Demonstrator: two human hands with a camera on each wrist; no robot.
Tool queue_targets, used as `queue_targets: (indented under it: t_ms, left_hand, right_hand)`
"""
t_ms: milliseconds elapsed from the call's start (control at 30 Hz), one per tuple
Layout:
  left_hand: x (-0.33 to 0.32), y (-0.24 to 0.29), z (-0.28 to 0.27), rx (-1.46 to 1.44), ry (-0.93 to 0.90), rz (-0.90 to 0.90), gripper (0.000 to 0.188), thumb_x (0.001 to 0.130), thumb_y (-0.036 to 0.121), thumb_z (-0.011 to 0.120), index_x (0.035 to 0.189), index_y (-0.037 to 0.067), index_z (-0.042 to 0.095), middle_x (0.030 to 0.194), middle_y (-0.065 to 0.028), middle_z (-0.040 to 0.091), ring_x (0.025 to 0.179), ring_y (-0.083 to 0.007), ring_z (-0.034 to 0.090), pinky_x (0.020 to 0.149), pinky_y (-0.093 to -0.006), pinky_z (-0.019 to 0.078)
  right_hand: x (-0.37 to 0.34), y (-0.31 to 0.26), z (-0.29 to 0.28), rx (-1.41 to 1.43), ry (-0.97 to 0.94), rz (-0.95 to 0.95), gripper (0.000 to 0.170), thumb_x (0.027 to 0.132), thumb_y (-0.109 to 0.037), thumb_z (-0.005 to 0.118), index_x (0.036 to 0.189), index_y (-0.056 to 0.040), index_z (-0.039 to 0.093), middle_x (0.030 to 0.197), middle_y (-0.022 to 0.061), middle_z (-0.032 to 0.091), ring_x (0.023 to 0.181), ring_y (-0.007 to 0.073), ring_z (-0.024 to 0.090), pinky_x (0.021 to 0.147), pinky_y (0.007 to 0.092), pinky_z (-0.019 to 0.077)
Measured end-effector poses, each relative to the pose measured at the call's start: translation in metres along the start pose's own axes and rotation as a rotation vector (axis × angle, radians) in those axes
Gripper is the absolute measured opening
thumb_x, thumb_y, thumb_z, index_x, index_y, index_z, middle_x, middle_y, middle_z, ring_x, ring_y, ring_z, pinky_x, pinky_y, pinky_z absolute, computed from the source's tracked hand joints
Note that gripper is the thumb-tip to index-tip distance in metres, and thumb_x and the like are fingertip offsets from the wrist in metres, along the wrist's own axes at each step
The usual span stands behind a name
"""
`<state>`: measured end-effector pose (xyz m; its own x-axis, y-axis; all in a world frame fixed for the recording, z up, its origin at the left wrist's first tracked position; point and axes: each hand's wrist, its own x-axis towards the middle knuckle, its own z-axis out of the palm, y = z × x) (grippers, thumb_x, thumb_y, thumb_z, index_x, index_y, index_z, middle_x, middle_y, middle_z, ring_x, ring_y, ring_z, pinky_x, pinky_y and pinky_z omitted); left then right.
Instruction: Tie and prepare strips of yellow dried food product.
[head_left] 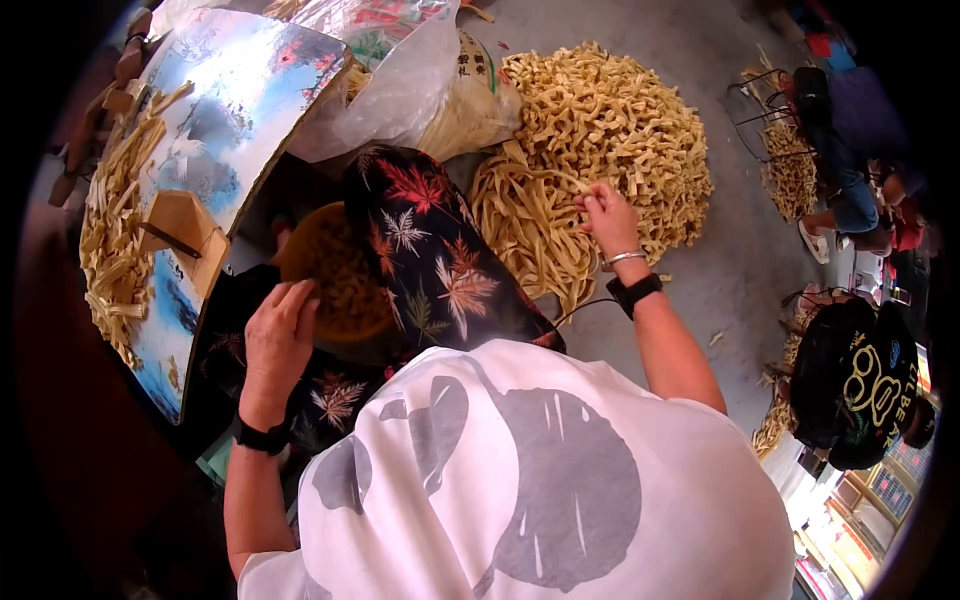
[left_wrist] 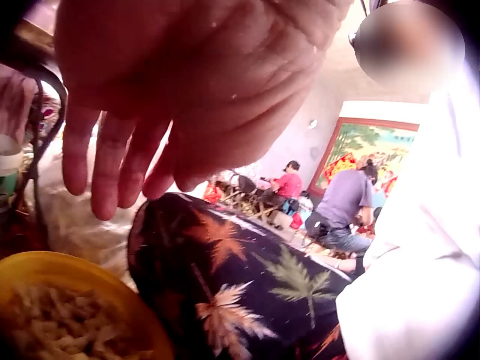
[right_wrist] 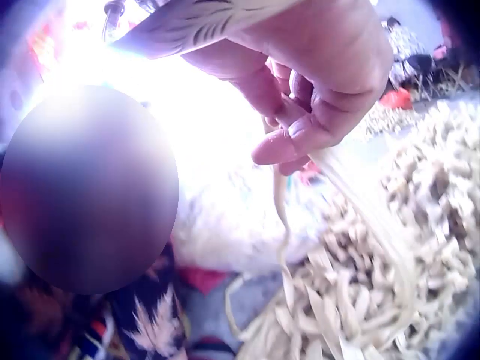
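Note:
My right hand (head_left: 610, 222) pinches a pale flat strip between thumb and fingers above a heap of long strips (head_left: 520, 215); in the right wrist view the strip (right_wrist: 375, 217) hangs from the hand (right_wrist: 307, 97) toward the heap. Knotted short pieces (head_left: 610, 120) are piled beside the long strips. My left hand (head_left: 278, 335) is held near a yellow basin (head_left: 345, 325) of short pieces, fingers relaxed and slightly bent. In the left wrist view that hand (left_wrist: 187, 82) hangs with fingers extended and holds nothing, above and beside the basin (left_wrist: 75, 264).
A painted board (head_left: 215, 130) on the left carries strips (head_left: 115, 240) and a wooden block with a blade-like piece (head_left: 185, 235). A plastic sack (head_left: 400, 100) stands ahead. Patterned trousers (head_left: 430, 250) cover my legs. Other people and a black bag (head_left: 850, 385) are at the right.

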<state>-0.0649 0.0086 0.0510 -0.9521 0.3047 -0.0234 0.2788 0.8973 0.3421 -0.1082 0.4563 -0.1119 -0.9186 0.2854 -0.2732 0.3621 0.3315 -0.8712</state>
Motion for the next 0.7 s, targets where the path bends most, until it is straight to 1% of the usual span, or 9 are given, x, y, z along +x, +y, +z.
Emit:
queue_targets:
  t_ms: [133,267,300,333,367,400,567,667,700]
  left_hand:
    - [0.029,0.05,0.003,-0.442,0.103,0.09,0.02,0.096,0.013,0.059,0.111,0.001,0.065,0.098,-0.0124,0.069,0.083,-0.0248,0.069,0.076,-0.027,0.0524]
    - [0.046,0.092,0.028,-1.623,-0.55,-0.462,0.048,0.1,0.043,0.052,0.12,0.0,0.06,0.106,-0.0114,0.067,0.095,-0.0255,0.067,0.082,-0.0369,0.055]
    - [0.047,0.105,0.025,-1.861,-0.623,-0.497,0.055,0.098,0.05,0.051,0.121,0.001,0.058,0.108,-0.0137,0.066,0.1,-0.0269,0.065,0.086,-0.04,0.0536]
    - [0.047,0.113,0.021,-2.098,-0.702,-0.53,0.062,0.096,0.058,0.05,0.123,0.002,0.056,0.11,-0.0161,0.065,0.104,-0.0283,0.064,0.091,-0.0431,0.0521]
    - [0.048,0.112,0.019,-2.203,-0.645,-0.65,0.063,0.092,0.06,0.055,0.117,0.002,0.056,0.11,-0.0205,0.064,0.107,-0.0314,0.063,0.095,-0.0468,0.0494]
    - [0.047,0.124,-0.002,-2.152,-0.613,-0.656,0.062,0.09,0.058,0.06,0.115,0.002,0.055,0.11,-0.0238,0.063,0.105,-0.0329,0.063,0.094,-0.0455,0.0499]
    - [0.038,0.107,0.007,-2.14,-0.457,-0.735,0.038,0.095,0.033,0.061,0.114,0.0,0.056,0.106,-0.0216,0.064,0.085,-0.0235,0.062,0.081,-0.0355,0.0529]
    - [0.032,0.089,0.012,-2.038,-0.294,-0.512,0.028,0.097,0.022,0.057,0.113,-0.001,0.059,0.099,-0.0162,0.066,0.067,-0.0116,0.051,0.064,-0.0252,0.0469]
    - [0.036,0.078,0.01,-2.004,-0.328,-0.437,0.028,0.098,0.019,0.055,0.113,-0.002,0.062,0.092,-0.0116,0.067,0.056,-0.0055,0.039,0.052,-0.0211,0.036]
  right_hand:
    - [-0.048,-0.109,-0.021,0.213,-0.182,-0.232,0.017,0.097,-0.007,0.055,0.112,-0.0031,0.062,0.087,0.0013,0.069,0.077,0.0081,0.065,0.07,0.0235,0.0538]
    - [-0.118,-0.192,0.012,0.314,-0.456,-0.538,0.022,0.096,-0.004,0.055,0.117,-0.0026,0.062,0.095,0.0035,0.067,0.087,0.0094,0.062,0.077,0.0241,0.0528]
    - [-0.133,-0.202,0.021,0.311,-0.537,-0.641,0.021,0.096,-0.004,0.056,0.116,-0.0023,0.063,0.099,0.0039,0.067,0.089,0.0108,0.062,0.078,0.0252,0.0529]
    - [-0.146,-0.21,0.028,0.224,-0.609,-0.663,0.023,0.092,-0.002,0.059,0.115,-0.0026,0.063,0.101,0.0077,0.067,0.092,0.0189,0.065,0.082,0.0296,0.0529]
    - [-0.155,-0.212,0.038,0.039,-0.533,-0.885,0.02,0.087,-0.002,0.064,0.107,-0.0028,0.064,0.097,0.0115,0.065,0.089,0.0272,0.065,0.081,0.0336,0.0521]
    - [-0.161,-0.205,0.05,-0.051,-0.445,-1.044,0.018,0.083,-0.003,0.066,0.1,-0.0045,0.065,0.092,0.0129,0.064,0.084,0.0327,0.063,0.079,0.0363,0.0508]
    - [-0.177,-0.186,0.056,-0.034,-0.504,-1.046,0.027,0.08,-0.001,0.069,0.106,-0.0064,0.064,0.095,0.0068,0.067,0.084,0.0246,0.066,0.074,0.0304,0.0507]
    - [-0.183,-0.184,0.046,0.136,-0.52,-0.594,0.033,0.083,0.0,0.066,0.115,-0.0056,0.058,0.11,0.0122,0.065,0.102,0.0267,0.064,0.075,0.0341,0.0538]
    - [-0.172,-0.174,0.049,0.162,-0.425,-0.587,0.045,0.083,0.0,0.065,0.125,-0.0074,0.053,0.127,0.0145,0.058,0.11,0.0286,0.062,0.075,0.0317,0.0559]
